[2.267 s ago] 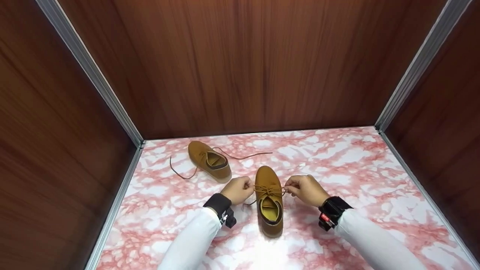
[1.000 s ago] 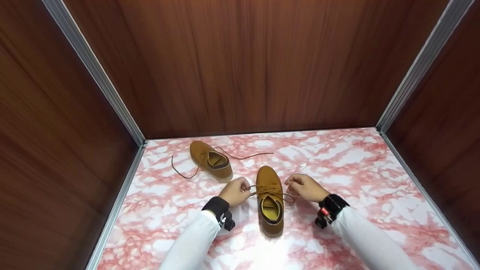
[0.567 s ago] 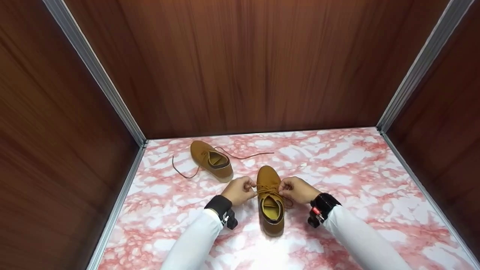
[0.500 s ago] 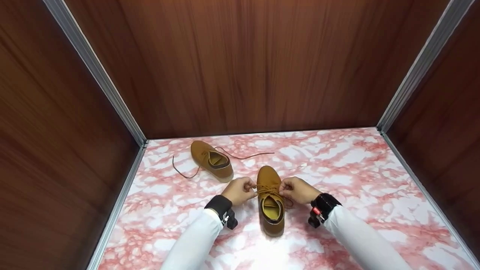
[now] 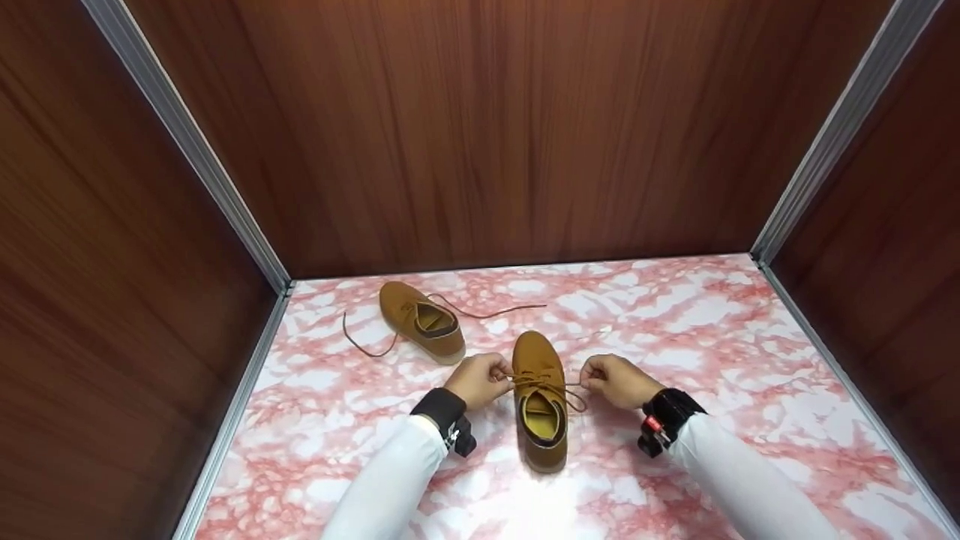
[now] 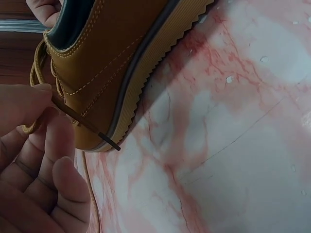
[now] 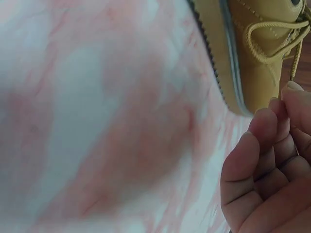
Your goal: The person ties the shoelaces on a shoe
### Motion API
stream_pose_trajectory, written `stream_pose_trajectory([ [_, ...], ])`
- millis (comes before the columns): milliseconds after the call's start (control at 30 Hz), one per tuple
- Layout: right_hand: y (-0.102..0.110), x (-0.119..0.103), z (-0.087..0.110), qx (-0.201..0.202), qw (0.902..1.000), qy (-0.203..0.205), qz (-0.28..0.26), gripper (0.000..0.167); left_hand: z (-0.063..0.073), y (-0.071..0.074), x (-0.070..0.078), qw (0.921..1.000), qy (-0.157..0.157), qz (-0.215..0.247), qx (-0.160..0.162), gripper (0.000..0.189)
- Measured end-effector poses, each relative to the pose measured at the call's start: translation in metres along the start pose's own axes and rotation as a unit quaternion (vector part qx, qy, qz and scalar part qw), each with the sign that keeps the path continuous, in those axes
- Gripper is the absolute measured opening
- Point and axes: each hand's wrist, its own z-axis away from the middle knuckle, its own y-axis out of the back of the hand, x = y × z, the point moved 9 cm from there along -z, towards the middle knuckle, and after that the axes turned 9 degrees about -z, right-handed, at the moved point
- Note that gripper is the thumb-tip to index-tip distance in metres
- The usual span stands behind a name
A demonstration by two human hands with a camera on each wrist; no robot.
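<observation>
A tan lace-up shoe [image 5: 534, 351] stands upright between the hands, toe pointing away. My left hand [image 5: 478, 381] pinches its shoelace between thumb and finger on the shoe's left side. In the left wrist view, the lace's dark tip [image 6: 110, 141] sticks out past those fingers. On the other side, my right hand [image 5: 616, 381] pinches a lace end, drawn out nearly straight from the shoe. A lace loop [image 7: 265, 41] hangs over the shoe's right side, free of the fingers. The knot area lies across the shoe's tongue.
Farther back on the left sits the matching tan shoe [image 5: 409, 321], its laces [image 5: 499, 313] trailing loose to both sides on the pink and white marbled surface [image 5: 697, 330]. Brown wood-grain panels [image 5: 480, 150] with metal corner strips [image 5: 187, 142] enclose the back and sides.
My right hand reached in to the shoe's lacing, then moved back out to the right, pulling a lace end with it. My left hand has stayed at the shoe's left side.
</observation>
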Motion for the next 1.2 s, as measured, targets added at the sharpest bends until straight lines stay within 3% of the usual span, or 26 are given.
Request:
stream_pose_trajectory([
  [233,0.005,0.012,0.006,0.015,0.9989,-0.013,0.043,0.010,0.000,0.001,0.005,0.9998,-0.011,-0.011,0.010,0.010],
  [533,-0.002,0.011,0.012,0.062,0.9972,-0.032,0.029,0.014,-0.001,0.002,0.008,0.9995,-0.013,-0.018,0.024,0.010],
  [700,-0.016,0.008,0.015,0.019,0.9986,-0.031,0.038,0.027,0.000,0.004,0.011,0.9994,-0.013,-0.017,0.026,0.012],
  [900,-0.028,0.007,0.016,-0.039,0.9985,-0.024,0.029,0.024,-0.001,0.005,0.011,0.9992,-0.010,-0.031,0.022,0.013],
  [1067,-0.027,0.004,0.015,-0.047,0.9980,-0.014,0.039,0.029,-0.002,0.006,0.011,0.9984,-0.012,-0.051,0.022,0.017],
  [1200,-0.021,-0.002,0.012,-0.031,0.9971,0.004,0.069,0.032,-0.003,0.006,0.011,0.9970,-0.014,-0.074,0.021,0.021],
])
